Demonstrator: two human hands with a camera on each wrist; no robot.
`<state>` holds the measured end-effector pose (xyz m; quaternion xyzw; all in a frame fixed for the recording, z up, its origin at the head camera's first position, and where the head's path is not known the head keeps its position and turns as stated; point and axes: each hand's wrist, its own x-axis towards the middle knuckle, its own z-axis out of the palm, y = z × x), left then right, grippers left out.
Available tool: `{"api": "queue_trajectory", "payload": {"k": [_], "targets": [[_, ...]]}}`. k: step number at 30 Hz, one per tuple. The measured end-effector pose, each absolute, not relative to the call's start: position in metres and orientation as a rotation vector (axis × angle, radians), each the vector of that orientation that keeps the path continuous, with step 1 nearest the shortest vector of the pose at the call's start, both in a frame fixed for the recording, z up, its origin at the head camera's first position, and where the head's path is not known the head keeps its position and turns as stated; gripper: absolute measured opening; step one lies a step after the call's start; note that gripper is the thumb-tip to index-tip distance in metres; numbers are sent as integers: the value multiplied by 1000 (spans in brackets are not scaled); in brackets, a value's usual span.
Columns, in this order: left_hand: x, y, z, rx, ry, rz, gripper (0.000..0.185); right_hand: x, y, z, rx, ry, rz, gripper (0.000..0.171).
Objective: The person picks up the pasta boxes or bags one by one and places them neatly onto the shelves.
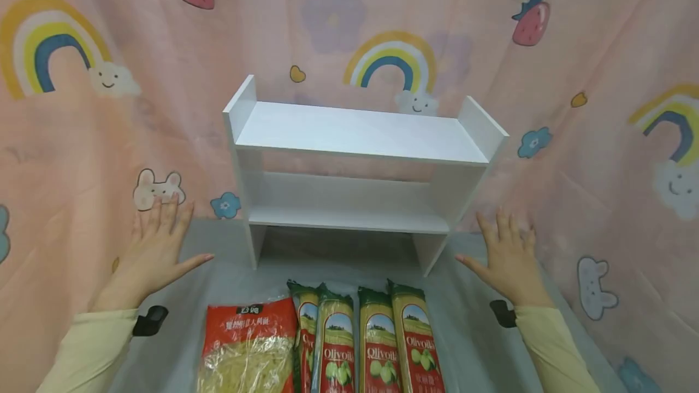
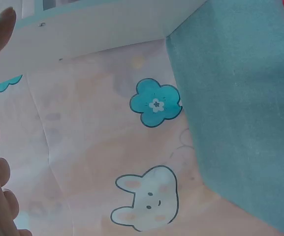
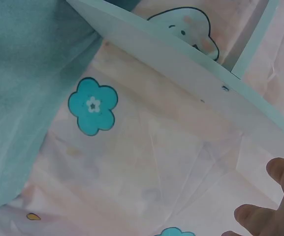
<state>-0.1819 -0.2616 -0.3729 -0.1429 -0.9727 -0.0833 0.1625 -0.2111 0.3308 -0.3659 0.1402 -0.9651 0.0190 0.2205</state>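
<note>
My left hand (image 1: 155,253) is spread flat with straight fingers, to the left of a white two-tier shelf (image 1: 349,202), and holds nothing. On the shelf's other side my right hand (image 1: 508,259) is spread the same way, its thumb pointing toward the shelf. Both shelf boards are bare. In front of the shelf lie a red and clear bag of pasta (image 1: 248,344) and several long green-and-red spaghetti packs (image 1: 335,341) side by side. The left wrist view catches the left fingers (image 2: 1,172) at its edge; the right fingers (image 3: 279,196) show in the right wrist view.
A grey-blue cloth (image 1: 196,284) covers the table under the shelf and packs. Behind and at both sides hangs a pink curtain (image 1: 306,29) printed with rainbows, strawberries and flowers. Dark wrist straps (image 1: 150,321) sit at the yellow sleeves (image 1: 90,350).
</note>
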Motion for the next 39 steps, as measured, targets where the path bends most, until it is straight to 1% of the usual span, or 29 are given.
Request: {"api": "queue_trajectory", "payload": {"k": [5, 8, 10, 13, 16, 18, 21, 24, 26, 29, 32, 37, 39], "targets": [[-181, -259, -380, -410, -2788, -282, 101, -198, 327, -371, 461, -2615, 57, 96], [-183, -253, -386, -429, -2789, -378, 99, -182, 324, -380, 490, -2622, 108, 96], [-186, -248, -390, -433, -2777, -457, 97, -169, 321, -387, 455, -2699, 185, 94], [-193, -241, -395, -427, -2717, -603, 92, -151, 318, -398, 364, -2813, 284, 86], [-203, -232, -397, -392, -2653, -773, 83, -139, 315, -410, 301, -2910, 340, 73], [-210, -224, -398, -351, -2608, -893, 77, -133, 312, -420, 258, -2991, 379, 65], [-221, -208, -397, -298, -2522, -1072, 69, -128, 308, -435, 143, -3146, 491, 57], [-232, -192, -393, -313, -2408, -1264, 63, -123, 304, -453, 2, -3255, 686, 48], [-239, -184, -391, -335, -2347, -1405, 63, -119, 299, -464, -83, -3286, 809, 44], [-245, -176, -388, -317, -2306, -1551, 69, -114, 289, -478, -157, -3313, 904, 46], [-250, -173, -385, -262, -2317, -1574, 72, -110, 279, -487, -184, -3319, 929, 51], [-256, -172, -380, -196, -2295, -1525, 62, -111, 271, -491, -255, -3259, 1037, 47], [-257, -174, -378, -187, -2280, -1498, 58, -113, 271, -492, -280, -3266, 1067, 50]]}}
